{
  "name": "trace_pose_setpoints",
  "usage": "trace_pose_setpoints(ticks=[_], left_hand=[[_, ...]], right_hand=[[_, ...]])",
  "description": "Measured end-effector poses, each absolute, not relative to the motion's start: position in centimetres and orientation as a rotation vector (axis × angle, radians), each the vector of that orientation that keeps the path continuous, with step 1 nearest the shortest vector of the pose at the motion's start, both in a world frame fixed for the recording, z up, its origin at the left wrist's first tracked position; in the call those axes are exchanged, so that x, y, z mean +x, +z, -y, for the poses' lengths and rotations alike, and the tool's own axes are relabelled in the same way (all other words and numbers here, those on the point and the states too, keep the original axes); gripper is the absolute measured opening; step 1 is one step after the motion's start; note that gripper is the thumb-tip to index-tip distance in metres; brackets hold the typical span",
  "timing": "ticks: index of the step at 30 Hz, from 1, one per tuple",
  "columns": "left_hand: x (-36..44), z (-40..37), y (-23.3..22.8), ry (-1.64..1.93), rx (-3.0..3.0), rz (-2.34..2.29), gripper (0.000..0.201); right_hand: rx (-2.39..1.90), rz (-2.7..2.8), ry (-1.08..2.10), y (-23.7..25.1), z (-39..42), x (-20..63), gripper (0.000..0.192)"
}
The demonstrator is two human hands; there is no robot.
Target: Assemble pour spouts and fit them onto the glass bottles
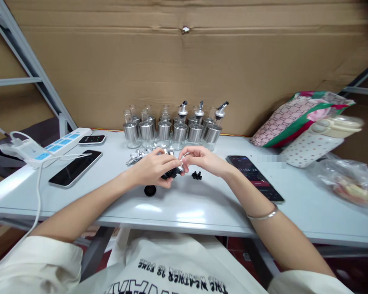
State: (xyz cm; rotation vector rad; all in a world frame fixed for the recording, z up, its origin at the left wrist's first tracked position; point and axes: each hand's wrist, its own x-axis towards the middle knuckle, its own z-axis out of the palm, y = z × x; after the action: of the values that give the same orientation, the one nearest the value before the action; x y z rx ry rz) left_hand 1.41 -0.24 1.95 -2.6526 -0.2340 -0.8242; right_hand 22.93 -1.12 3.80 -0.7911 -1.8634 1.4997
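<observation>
Head view: left hand [155, 167], back uppermost, clasping black-and-silver part [171, 173]; right hand [201, 159], angled inward, pinching at its top.

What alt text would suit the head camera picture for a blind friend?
A person's left hand and right hand handle small black and silver parts above a white table. Behind stand metal-sleeved glass bottles, three with spouts.

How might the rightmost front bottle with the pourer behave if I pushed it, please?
The bottle would probably tip if pushed high, being tall with a pourer on its narrow neck. Its shiny metal sleeve may feel slippery, and its clear, apparently glass base could be fragile.
</observation>
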Motion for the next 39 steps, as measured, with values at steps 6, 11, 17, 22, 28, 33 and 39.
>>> trace_pose_setpoints(ticks=[6,11,17,22,28,33,39], left_hand=[[1.34,0.14,1.97,-0.765,-2.674,0.229,0.037],[1.22,0.22,1.96,-0.675,-2.676,0.274,0.033],[1.25,0.25,2.03,-0.697,-2.638,0.228,0.034],[1.42,0.32,2.13,-0.812,-2.573,0.190,0.032],[1.25,0.08,1.85,-0.778,-2.615,0.240,0.028],[1.24,0.02,1.77,-0.756,-2.623,0.262,0.022],[1.33,0.15,1.89,-0.777,-2.627,0.250,0.023]], right_hand=[[-0.825,1.855,1.506,3.91,1.23,22.83,0.010],[-0.832,1.850,1.521,4.00,1.28,22.74,0.007],[-0.842,1.851,1.503,4.07,1.36,22.60,0.004],[-0.842,1.822,1.514,4.16,1.49,22.48,0.004],[-0.839,1.808,1.521,4.22,1.67,22.39,0.006],[-0.846,1.804,1.527,4.30,1.83,22.20,0.007],[-0.850,1.795,1.526,4.30,1.95,22.07,0.010]])
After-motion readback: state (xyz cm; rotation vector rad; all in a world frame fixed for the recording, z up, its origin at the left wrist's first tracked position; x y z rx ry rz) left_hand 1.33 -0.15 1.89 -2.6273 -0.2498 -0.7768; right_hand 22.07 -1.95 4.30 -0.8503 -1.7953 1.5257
